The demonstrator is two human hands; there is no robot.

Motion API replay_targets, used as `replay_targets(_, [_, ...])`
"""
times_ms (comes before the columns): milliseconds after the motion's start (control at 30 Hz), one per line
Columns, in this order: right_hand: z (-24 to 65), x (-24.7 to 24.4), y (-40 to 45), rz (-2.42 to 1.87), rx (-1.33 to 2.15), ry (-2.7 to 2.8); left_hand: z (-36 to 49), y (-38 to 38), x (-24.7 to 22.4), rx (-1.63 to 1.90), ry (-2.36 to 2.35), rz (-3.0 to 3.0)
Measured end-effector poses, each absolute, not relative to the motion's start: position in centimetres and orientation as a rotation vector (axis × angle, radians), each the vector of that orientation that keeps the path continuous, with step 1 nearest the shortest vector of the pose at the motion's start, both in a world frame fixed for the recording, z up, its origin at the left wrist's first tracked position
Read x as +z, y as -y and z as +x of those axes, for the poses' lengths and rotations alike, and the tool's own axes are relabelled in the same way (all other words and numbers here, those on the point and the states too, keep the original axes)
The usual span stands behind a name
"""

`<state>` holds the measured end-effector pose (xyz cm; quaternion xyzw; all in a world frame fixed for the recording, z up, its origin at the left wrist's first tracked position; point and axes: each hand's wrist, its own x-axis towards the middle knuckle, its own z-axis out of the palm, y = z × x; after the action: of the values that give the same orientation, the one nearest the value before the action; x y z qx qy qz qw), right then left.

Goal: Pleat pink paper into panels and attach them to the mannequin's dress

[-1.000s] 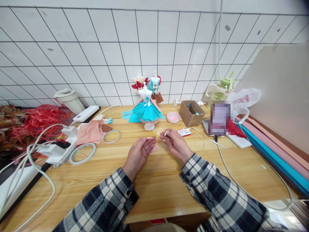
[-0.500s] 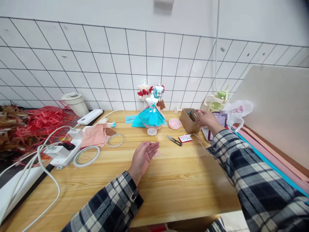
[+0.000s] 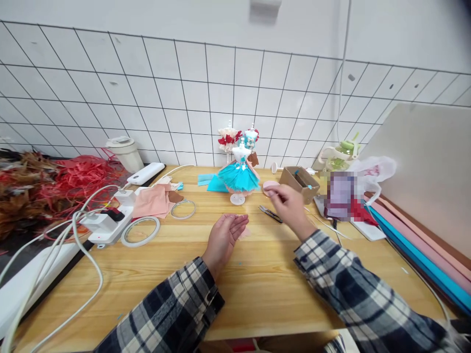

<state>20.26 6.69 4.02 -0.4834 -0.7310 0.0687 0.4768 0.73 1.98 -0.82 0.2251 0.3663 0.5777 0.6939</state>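
Observation:
My left hand (image 3: 225,239) is palm up over the table, its fingers stretched out and slightly cupped; a tiny pale speck may lie near its fingertips, too small to name. My right hand (image 3: 289,205) has thumb and forefinger pinched together, in front of the pink bowl (image 3: 270,186) and cardboard box (image 3: 300,182). What the pinch holds, if anything, I cannot make out. Beyond both hands stands a small white dress form with a turquoise tulle skirt (image 3: 239,177). Black thread snips (image 3: 271,214) lie just left of my right hand.
Two more dressed mini forms (image 3: 227,139) stand behind. At left are peach fabric pieces (image 3: 152,201), tape rolls (image 3: 141,231), a power strip (image 3: 112,226) and cables. A phone (image 3: 339,196), a green-lidded jug (image 3: 342,154) and fabric rolls (image 3: 415,245) are at right.
My right hand has come from the cardboard box leftward and nearer to me, toward my left hand. My left hand keeps its pose. The view has shifted slightly.

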Motion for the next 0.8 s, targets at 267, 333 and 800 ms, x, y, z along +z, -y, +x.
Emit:
replay_targets(267, [15.8,-1.3,-5.2,-1.114,0.627,1.729,0.8,-2.4,-1.4,1.298,-0.855,0.593])
replay_targets(333, [16.3,-1.8,-5.4,-1.090,0.692,1.693,0.8,-2.3,-1.5,1.280,-0.876,0.601])
replay_targets(800, [17.6,-1.4,-5.3,-1.002,0.667,1.889,1.1,-2.6,-1.5,1.160,-0.981,0.810])
